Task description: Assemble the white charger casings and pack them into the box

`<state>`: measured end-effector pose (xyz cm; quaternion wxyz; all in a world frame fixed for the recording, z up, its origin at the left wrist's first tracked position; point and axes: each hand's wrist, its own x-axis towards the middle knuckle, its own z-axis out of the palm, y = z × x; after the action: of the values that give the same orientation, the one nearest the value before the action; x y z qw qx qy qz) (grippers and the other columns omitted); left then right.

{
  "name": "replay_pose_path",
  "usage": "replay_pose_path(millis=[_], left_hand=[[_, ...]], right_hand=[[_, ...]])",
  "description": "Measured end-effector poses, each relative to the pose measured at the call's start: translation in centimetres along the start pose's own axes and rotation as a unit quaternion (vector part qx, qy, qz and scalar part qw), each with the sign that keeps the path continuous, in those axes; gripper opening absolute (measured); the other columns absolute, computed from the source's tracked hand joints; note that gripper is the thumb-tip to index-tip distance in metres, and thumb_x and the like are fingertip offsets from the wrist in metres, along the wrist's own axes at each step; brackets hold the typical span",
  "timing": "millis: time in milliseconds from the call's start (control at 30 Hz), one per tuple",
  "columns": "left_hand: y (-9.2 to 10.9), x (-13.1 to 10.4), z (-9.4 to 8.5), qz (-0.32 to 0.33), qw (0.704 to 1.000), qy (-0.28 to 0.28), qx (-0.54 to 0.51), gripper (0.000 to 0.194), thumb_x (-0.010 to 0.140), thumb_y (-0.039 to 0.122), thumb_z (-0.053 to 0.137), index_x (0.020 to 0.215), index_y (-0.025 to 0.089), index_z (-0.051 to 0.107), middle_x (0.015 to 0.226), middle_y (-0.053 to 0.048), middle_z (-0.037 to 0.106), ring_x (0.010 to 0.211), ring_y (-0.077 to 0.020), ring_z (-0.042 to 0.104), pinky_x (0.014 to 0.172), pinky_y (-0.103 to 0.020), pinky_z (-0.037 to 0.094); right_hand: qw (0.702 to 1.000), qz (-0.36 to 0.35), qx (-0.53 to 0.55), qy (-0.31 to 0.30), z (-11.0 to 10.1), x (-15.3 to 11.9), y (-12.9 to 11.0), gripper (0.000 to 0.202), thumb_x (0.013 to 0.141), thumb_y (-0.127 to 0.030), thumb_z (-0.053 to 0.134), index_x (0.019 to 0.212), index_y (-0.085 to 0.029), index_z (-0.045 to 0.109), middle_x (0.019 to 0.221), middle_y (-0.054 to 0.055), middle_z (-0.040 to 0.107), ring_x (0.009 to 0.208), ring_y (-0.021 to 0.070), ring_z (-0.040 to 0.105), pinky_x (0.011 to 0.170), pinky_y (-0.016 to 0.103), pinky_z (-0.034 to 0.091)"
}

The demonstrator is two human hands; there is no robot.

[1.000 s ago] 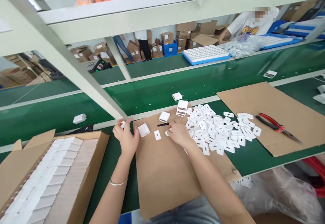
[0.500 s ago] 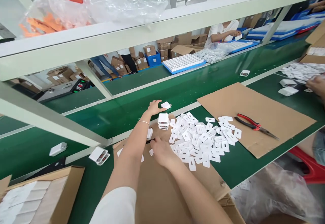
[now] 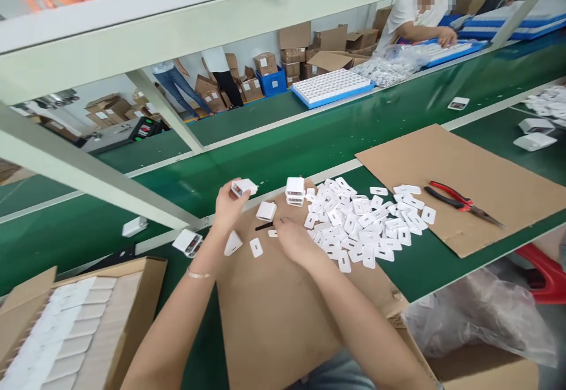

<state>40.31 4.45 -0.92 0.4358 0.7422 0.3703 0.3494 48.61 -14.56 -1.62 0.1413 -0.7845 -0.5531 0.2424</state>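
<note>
Two hands at work beside a pile of loose white plates (image 3: 362,225) on the green tabletop (image 3: 206,331).

Left to right, judged from the pile: far to its left stands an open carton (image 3: 145,301) of white pieces, then a white casing (image 3: 183,241) with its open end showing. Next, the left hand (image 3: 232,201), fingers curled closed, grips a raised casing (image 3: 244,187) — well left of the pile. Nearer the pile, a single plate (image 3: 256,247) lies flat on a cardboard sheet (image 3: 265,313). The right hand (image 3: 292,241) rests just left of the pile, fingers bunched near a thin black stick (image 3: 264,226) — whether they hold anything, I cannot tell. Beyond the pile's right edge, red-handled pliers (image 3: 467,207) lie on another sheet (image 3: 442,160).
</note>
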Motion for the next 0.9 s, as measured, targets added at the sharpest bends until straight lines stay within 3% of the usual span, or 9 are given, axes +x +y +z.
replay_pose_path(millis=[133,267,367,467,667,800,900], left_hand=[[-0.1,-8.3,-4.9,-0.087,0.98,0.021,-0.178,0.054,0.071,0.046,0.083,0.114,0.018,0.067,0.112,-0.009,0.071,0.103,-0.0251,0.067,0.09,-0.036,0.052],[-1.4,-12.9,-6.2,-0.094,0.956,-0.016,-0.276,0.042,0.08,0.057,0.073,0.093,0.018,0.063,0.109,-0.011,0.072,0.104,-0.0267,0.069,0.088,-0.039,0.054],[-2.8,-14.4,-5.3,-0.056,0.959,-0.032,-0.275,0.038,0.083,0.052,0.073,0.092,0.022,0.051,0.12,-0.011,0.07,0.108,-0.027,0.069,0.089,-0.042,0.054],[-3.5,-15.4,-4.3,0.009,0.983,-0.049,-0.176,0.035,0.084,0.043,0.075,0.097,0.023,0.049,0.11,-0.009,0.071,0.099,-0.0225,0.068,0.084,-0.038,0.053],[-2.4,-17.1,-4.0,0.09,0.992,-0.056,-0.068,0.041,0.083,0.032,0.075,0.115,0.025,0.052,0.098,-0.003,0.06,0.083,-0.0171,0.062,0.078,-0.034,0.052],[-1.9,-17.4,-4.3,0.151,0.987,-0.023,-0.041,0.04,0.081,0.028,0.076,0.113,0.024,0.053,0.102,-0.005,0.057,0.093,-0.0202,0.061,0.084,-0.036,0.051],[-2.0,-17.3,-4.4,0.184,0.982,0.0,-0.038,0.041,0.08,0.027,0.077,0.111,0.025,0.051,0.104,-0.006,0.055,0.102,-0.0227,0.058,0.091,-0.039,0.048]], right_hand=[[1.0,-0.003,0.011,0.016,0.5,-0.5,0.1,0.042,0.089,0.002,0.044,0.129,-0.009,0.052,0.124,0.02,0.061,0.102,0.0282,0.066,0.075,0.033,0.049],[0.999,-0.004,0.011,0.035,1.5,-0.2,0.4,0.036,0.088,-0.003,0.052,0.123,-0.01,0.055,0.123,0.018,0.061,0.103,0.0277,0.065,0.076,0.032,0.047],[0.999,-0.007,0.009,0.053,1.9,0.2,0.7,0.03,0.089,-0.009,0.056,0.118,-0.012,0.059,0.121,0.016,0.063,0.102,0.0264,0.065,0.077,0.031,0.046],[0.998,0.004,0.003,0.066,2.2,0.2,0.8,0.02,0.092,-0.011,0.053,0.111,-0.012,0.062,0.105,0.013,0.068,0.096,0.0258,0.067,0.075,0.031,0.044],[0.998,-0.021,0.016,0.062,2.5,-0.2,0.9,0.028,0.089,-0.024,0.068,0.115,-0.017,0.06,0.115,0.011,0.064,0.1,0.0234,0.063,0.072,0.029,0.043],[0.998,-0.013,0.004,0.065,2.8,0.0,1.1,0.016,0.086,-0.015,0.064,0.102,-0.017,0.061,0.106,0.008,0.065,0.09,0.0213,0.063,0.064,0.028,0.037],[0.996,0.005,-0.002,0.093,3.0,0.1,0.9,0.014,0.083,-0.02,0.064,0.096,-0.018,0.06,0.096,0.006,0.066,0.08,0.0205,0.062,0.058,0.028,0.032]])
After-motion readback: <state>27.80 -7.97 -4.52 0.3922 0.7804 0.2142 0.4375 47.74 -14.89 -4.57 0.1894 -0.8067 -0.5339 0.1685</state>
